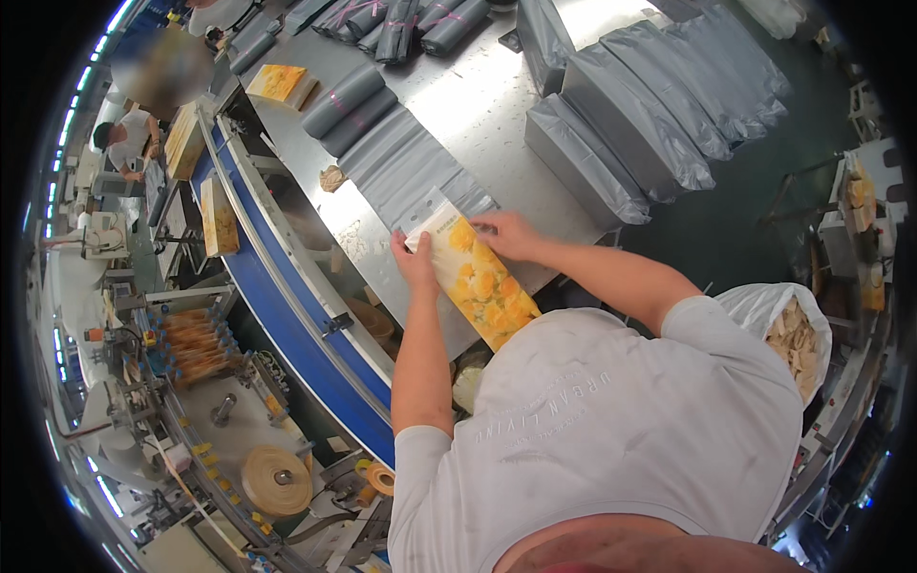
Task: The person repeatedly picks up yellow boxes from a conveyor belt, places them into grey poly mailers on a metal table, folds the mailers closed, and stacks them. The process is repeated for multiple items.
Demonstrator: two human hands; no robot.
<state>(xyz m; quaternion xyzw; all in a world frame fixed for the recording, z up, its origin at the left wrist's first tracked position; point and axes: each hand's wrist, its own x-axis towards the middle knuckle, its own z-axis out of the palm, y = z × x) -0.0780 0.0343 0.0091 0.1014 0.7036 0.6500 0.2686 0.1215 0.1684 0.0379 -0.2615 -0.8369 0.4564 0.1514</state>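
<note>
On the right, beside the person, an open white plastic sack (748, 304) holds a heap of crumpled light-brown scraps (795, 336). Tall grey plastic bags (635, 115) stand in a leaning row along the right of the metal table (468, 91); they look bulky and squared, but their contents are hidden. A brown round bin (372, 321) sits low between the table and the blue conveyor belt (304, 323); what is in it cannot be made out.

Both forearms reach inward from the near side, the left one running almost straight away from the body, the right one bent at the elbow and slanting toward the left. The left hand (417, 265) is clamped on the left edge of a yellow floral pack (475, 277), thumb over its upper face. The right hand (506, 235) has bent fingers touching the pack's right edge near its far end; whether they pinch it cannot be told.

The pack is held in front of the person's torso, over the near edge of the table. Its long axis runs from far left to near right, with the pale end pointing away and the flowered end against the shirt (630, 420). Just beyond the far end, flat grey bags (406, 158) lie on the table, with grey rolls (349, 107) farther off and a crumpled brown piece (332, 179) to the left.
</note>
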